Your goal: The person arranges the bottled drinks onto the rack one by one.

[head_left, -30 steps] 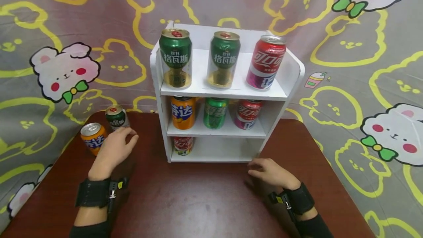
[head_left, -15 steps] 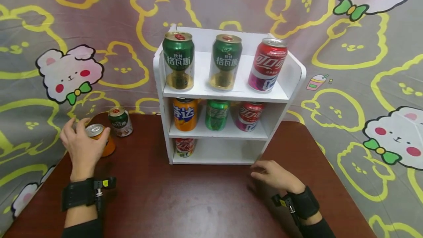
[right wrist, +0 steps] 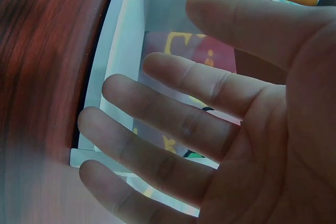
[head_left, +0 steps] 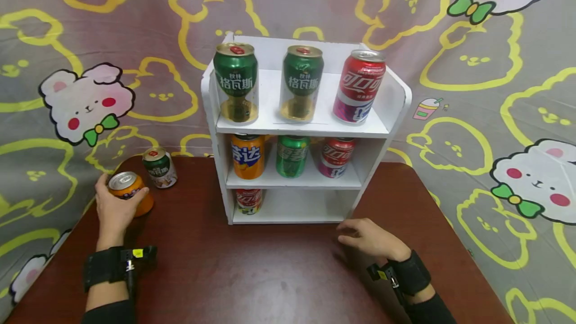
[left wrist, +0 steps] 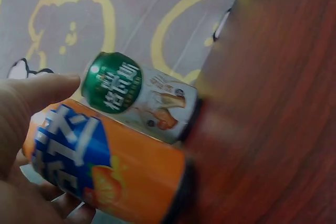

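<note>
My left hand [head_left: 114, 209] curls round an orange soda can [head_left: 145, 203] that stands upright at the table's left side. In the left wrist view the thumb lies along one side of the orange can [left wrist: 142, 177] and the fingers pass behind it. Just beyond it stands a green and white can [head_left: 160, 168], seen close to the orange one in that view too. My right hand [head_left: 375, 239] hovers or rests near the shelf's lower right front corner, holding nothing. Its fingers [right wrist: 173, 114] are spread and loosely bent in the right wrist view.
A white three-tier shelf [head_left: 297, 181] stands at the back of the brown table [head_left: 270, 274]. Two green-gold cans [head_left: 236, 84] and a red can [head_left: 360, 86] fill its top. Orange, green and red cans stand midway; one red can [head_left: 249, 201] is at bottom left. Patterned cloth hangs behind.
My left hand has moved left from in front of the two cans, then lowered round the orange soda can. The right hand has barely moved.
</note>
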Demonstrator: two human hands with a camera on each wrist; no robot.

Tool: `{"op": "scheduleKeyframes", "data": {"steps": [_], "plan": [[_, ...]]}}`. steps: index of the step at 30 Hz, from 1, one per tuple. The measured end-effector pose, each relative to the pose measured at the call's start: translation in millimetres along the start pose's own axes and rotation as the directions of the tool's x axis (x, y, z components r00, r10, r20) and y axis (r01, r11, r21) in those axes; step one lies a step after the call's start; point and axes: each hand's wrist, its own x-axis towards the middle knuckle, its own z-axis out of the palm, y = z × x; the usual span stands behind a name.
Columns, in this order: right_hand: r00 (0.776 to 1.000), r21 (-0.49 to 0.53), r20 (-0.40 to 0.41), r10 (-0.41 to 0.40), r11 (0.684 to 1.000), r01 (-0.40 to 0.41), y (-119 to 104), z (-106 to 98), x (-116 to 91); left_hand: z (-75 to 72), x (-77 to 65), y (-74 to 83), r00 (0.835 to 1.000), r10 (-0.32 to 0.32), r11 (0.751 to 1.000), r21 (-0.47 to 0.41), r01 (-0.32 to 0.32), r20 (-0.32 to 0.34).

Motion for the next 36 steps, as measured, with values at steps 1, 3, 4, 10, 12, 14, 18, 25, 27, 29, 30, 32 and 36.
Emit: {"op": "scheduleKeyframes", "data": {"steps": [1,3,4,10,12,14,18,25,27,29,30,32,36], "plan": [[1.0,0.0,0.003,0.001,1.0,-0.001,0.3,-0.1,0.1,1.7,0.5,-1.6,1.0,-0.012,1.0,-0.026,0.012,-0.003],[1.0,0.003,0.013,0.006,1.0,-0.006,0.3,-0.5,0.3,5.4,1.1,-4.2,0.999,-0.042,0.997,-0.071,0.041,-0.016],[1.0,0.004,0.016,0.009,1.0,-0.009,0.0,-0.8,0.4,7.0,1.4,-4.9,0.998,-0.06,0.994,-0.091,0.058,-0.022],[1.0,0.007,0.016,0.001,1.0,-0.001,-2.5,-2.7,2.6,16.6,3.9,-4.7,0.98,-0.179,0.967,-0.201,0.16,-0.084],[1.0,0.014,0.013,-0.008,1.0,0.008,-3.3,-3.2,3.4,19.3,4.9,-5.5,0.971,-0.212,0.953,-0.244,0.18,-0.111],[1.0,0.021,0.013,-0.011,1.0,0.01,-3.9,-3.3,4.1,21.5,6.3,-7.7,0.96,-0.243,0.936,-0.294,0.195,-0.138],[1.0,0.014,0.015,-0.006,1.0,0.006,-3.9,-2.5,4.6,24.2,7.5,-15.1,0.936,-0.318,0.901,-0.355,0.248,-0.152],[1.0,-0.002,0.021,0.012,1.0,-0.012,-3.7,-3.8,4.9,20.5,10.3,-20.4,0.928,-0.352,0.905,-0.299,0.304,-0.122],[1.0,0.005,0.022,0.019,1.0,-0.019,-3.2,-4.1,4.4,19.2,9.8,-20.9,0.933,-0.338,0.917,-0.266,0.298,-0.122],[0.999,0.01,0.021,0.027,1.0,-0.027,-3.1,-4.6,3.3,18.0,9.1,-21.3,0.937,-0.329,0.926,-0.236,0.295,-0.117],[0.999,0.015,0.018,0.028,0.999,-0.029,-3.0,-4.7,2.7,17.6,8.7,-21.1,0.939,-0.325,0.929,-0.227,0.293,-0.116],[0.999,0.023,0.017,0.037,0.999,-0.037,-3.2,-5.4,1.3,17.1,8.7,-19.7,0.942,-0.317,0.935,-0.206,0.29,-0.114],[0.999,0.027,0.013,0.043,0.999,-0.044,-3.7,-8.0,-1.6,17.4,8.5,-10.9,0.96,-0.261,0.959,-0.138,0.246,-0.101]]}}
